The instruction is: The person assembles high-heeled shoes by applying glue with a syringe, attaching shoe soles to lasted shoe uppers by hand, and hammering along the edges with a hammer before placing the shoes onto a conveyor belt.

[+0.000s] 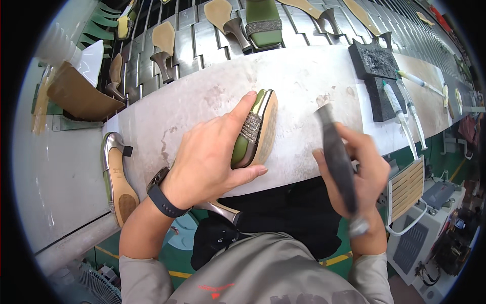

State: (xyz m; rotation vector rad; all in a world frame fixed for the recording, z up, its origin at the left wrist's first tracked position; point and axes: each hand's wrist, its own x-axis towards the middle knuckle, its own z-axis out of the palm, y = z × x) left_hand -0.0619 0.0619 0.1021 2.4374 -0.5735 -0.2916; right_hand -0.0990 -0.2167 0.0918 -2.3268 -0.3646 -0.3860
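Note:
My left hand (212, 147) is closed round a green heeled shoe (246, 139) with a glittery band and a metallic edge. The shoe is tipped so its tan sole faces right, and its heel sticks out below my wrist. To the right, over the table, my right hand (362, 169) grips a dark-handled tool (338, 157), held slantwise. Its upper end looks pale and thin and its lower end metallic, but motion smears it and I cannot tell its kind. The tool is apart from the shoe. A second heeled shoe (119, 175) lies sole-up at the table's left.
Beyond the white, stained table (212, 101), a slatted metal conveyor (192, 30) carries several heeled shoes and soles. Black blocks (377, 71) and syringes (400, 109) sit at the right. A brown curved sheet (81, 93) stands at the left. A wooden slatted seat (407, 192) is below right.

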